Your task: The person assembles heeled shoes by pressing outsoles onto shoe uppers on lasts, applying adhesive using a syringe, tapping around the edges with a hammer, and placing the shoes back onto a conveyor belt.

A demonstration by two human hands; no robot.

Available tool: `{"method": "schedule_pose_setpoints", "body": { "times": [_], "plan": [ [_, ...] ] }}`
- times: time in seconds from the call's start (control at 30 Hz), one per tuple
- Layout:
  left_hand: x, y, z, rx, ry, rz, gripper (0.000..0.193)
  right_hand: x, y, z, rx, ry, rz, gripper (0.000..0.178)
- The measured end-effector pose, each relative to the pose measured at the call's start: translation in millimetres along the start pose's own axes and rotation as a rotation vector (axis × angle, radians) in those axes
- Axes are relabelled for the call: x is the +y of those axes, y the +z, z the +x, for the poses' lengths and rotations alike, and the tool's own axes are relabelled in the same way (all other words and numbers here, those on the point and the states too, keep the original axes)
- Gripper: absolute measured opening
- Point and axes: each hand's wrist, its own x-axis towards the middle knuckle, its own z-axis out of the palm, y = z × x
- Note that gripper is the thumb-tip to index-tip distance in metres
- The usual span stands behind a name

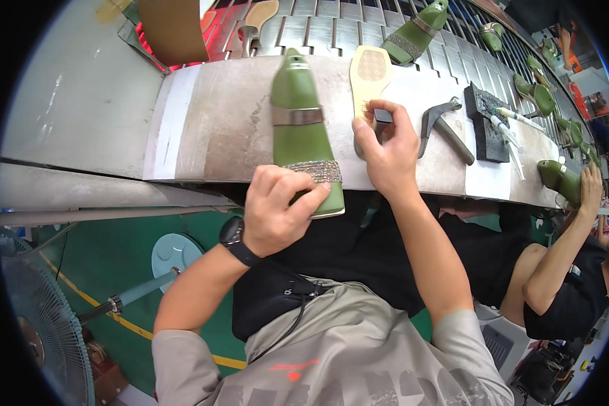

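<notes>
A green shoe last (296, 145) lies on the bench edge with its toe toward me. A smooth brownish strap crosses its middle, and a glittery strap (314, 171) crosses its toe end. My left hand (277, 206) is closed around the toe end, fingers pressed on the glittery strap. Just right of the last, a pale beige shoe sole (372, 71) with a dark heel block (382, 116) lies with its broad end away from me. My right hand (394, 149) is closed on its heel end, thumb and fingers around the block; part of the heel is hidden.
Lasting pincers (446, 132) and a black block (488, 128) with brush-like tools lie to the right. Behind runs a slatted metal conveyor (325, 34) carrying more green lasts (418, 34). A co-worker's hand (591, 186) holds another last at far right. A fan (44, 325) stands lower left.
</notes>
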Motion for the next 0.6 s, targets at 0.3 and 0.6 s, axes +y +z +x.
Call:
{"method": "schedule_pose_setpoints", "body": {
  "times": [0.3,0.6],
  "plan": [
    [-4.7,-5.7,7.7,-0.049,0.005,0.045,0.052,5.0,-30.7,-14.5,-0.094,-0.243,-0.418,0.038],
    [2.9,-43.3,74.0,-0.114,-0.042,-0.388,0.054,-35.7,-88.6,-130.1,-0.011,0.479,0.92,0.041]
  ]
}}
